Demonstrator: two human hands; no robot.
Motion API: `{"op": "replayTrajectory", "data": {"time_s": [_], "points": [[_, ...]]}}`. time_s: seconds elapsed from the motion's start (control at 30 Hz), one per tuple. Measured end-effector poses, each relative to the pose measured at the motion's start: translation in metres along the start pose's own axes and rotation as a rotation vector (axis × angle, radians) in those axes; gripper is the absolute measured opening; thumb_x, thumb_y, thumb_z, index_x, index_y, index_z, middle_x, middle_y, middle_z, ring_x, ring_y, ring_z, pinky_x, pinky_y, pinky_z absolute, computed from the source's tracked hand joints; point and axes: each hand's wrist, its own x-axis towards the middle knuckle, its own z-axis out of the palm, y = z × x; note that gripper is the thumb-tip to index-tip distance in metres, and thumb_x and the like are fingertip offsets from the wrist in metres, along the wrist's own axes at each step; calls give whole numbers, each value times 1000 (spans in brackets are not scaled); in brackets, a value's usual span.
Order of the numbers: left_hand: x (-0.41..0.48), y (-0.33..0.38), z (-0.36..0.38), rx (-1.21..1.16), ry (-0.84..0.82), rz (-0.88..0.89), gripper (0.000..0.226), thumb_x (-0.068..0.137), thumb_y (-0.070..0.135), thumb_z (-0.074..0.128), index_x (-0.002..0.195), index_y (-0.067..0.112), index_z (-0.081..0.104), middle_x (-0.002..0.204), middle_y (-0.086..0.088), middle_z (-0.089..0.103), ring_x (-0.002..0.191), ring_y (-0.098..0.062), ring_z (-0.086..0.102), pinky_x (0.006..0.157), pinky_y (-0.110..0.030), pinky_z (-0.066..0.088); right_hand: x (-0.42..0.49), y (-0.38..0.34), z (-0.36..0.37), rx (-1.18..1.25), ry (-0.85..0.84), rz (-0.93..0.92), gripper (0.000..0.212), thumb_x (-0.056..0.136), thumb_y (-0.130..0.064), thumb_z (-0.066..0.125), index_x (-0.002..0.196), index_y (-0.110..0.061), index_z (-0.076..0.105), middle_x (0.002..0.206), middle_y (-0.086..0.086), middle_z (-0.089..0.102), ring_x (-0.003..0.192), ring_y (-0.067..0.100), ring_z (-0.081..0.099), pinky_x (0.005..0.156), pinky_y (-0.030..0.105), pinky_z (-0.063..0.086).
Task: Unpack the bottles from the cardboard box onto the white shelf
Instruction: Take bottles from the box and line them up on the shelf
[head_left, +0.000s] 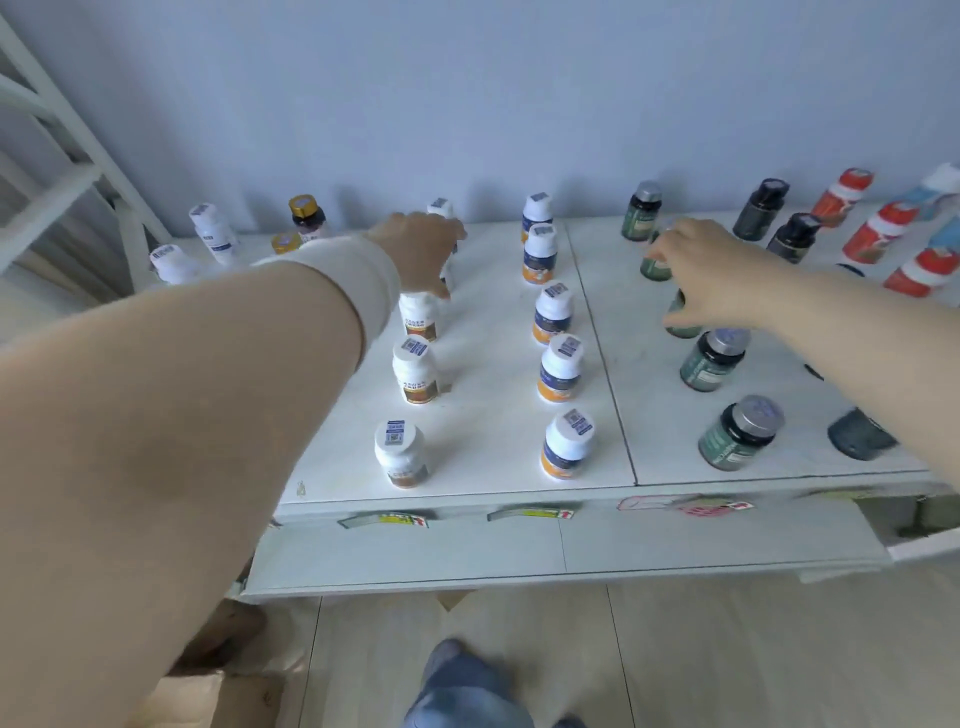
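Bottles stand in rows on the flat white shelf (483, 483), running from its front edge back to the wall. One row has white plastic bottles with brown labels (414, 370). Next to it, white bottles with orange and blue labels (559, 368) line up near the middle. The left hand (421, 249) curls around a white bottle near the back edge. The right hand (711, 275) pinches two dark green bottles with grey caps (655, 262). Red bottles with white caps (878, 234) lean at the back right corner. A brown cardboard box (218, 691) sits on the floor below the front left corner.
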Motion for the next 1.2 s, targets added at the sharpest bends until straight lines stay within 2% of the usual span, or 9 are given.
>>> {"op": "replayTrajectory", "data": {"time_s": [0.13, 0.4, 0.63, 0.77, 0.9, 1.0, 1.07, 1.13, 1.2], "points": [[-6, 42, 12, 148, -43, 27, 74, 83, 32, 69, 144, 15, 30, 138, -8, 47, 130, -29, 43, 105, -39, 31, -20, 29, 6, -64, -20, 17, 63, 74, -19, 73, 127, -3, 43, 125, 17, 40, 119, 35, 39, 94, 46, 43], [5, 61, 26, 115, -86, 19, 76, 83, 33, 68, 145, 14, 28, 143, -8, 44, 130, -29, 43, 105, -38, 32, -13, 31, 33, -54, -56, -24, 67, 77, -26, 72, 131, -3, 39, 133, 14, 39, 126, 30, 37, 95, 39, 40], [48, 65, 46, -181, -136, 8, 77, 82, 32, 69, 144, 15, 28, 143, -6, 44, 131, -27, 43, 108, -42, 34, 0, -3, 87, 290, -73, -58, 67, 75, -29, 73, 130, -8, 40, 132, 8, 43, 123, 25, 42, 95, 35, 41], [68, 69, 65, -441, -152, 28, 75, 80, 29, 72, 143, 16, 32, 142, -4, 46, 131, -24, 43, 108, -36, 33, 10, -15, 121, 516, -85, 0, 72, 73, -29, 76, 133, -11, 41, 132, 5, 46, 124, 20, 44, 99, 32, 38], [83, 75, 87, -631, -162, 31, 69, 77, 27, 75, 135, 14, 41, 132, -4, 53, 122, -23, 49, 99, -33, 41, 20, -26, 147, 754, -27, 55, 75, 67, -26, 81, 131, -13, 44, 124, 1, 50, 118, 15, 48, 94, 21, 35], [89, 79, 97, -683, -131, 20, 60, 78, 21, 73, 130, 8, 45, 126, -8, 57, 115, -26, 52, 93, -34, 44, 25, -36, 156, 893, 5, 61, 65, 65, -19, 83, 121, -15, 51, 112, -4, 51, 110, 15, 54, 90, 20, 38], [93, 79, 101, -729, -105, 3, 56, 78, 19, 73, 125, 7, 47, 122, -9, 58, 112, -27, 54, 90, -31, 44, 29, -42, 158, 962, 51, 91, 56, 65, -18, 83, 114, -14, 54, 110, -1, 57, 100, 17, 61, 84, 18, 43], [96, 78, 102, -769, -75, -25, 53, 77, 18, 75, 122, 7, 49, 117, -8, 60, 110, -25, 54, 77, -21, 36, 33, -44, 158, 994, 76, 127, 51, 65, -18, 83, 109, -12, 56, 107, 2, 62, 88, 15, 63, 73, 9, 44], [100, 77, 102, -787, -40, -52, 52, 76, 19, 76, 119, 5, 51, 110, -7, 59, 107, -24, 54, 66, -17, 28, 36, -43, 158, 1009, 73, 138, 51, 64, -18, 83, 107, -12, 57, 106, 4, 65, 85, 15, 65, 70, 5, 44]]}}
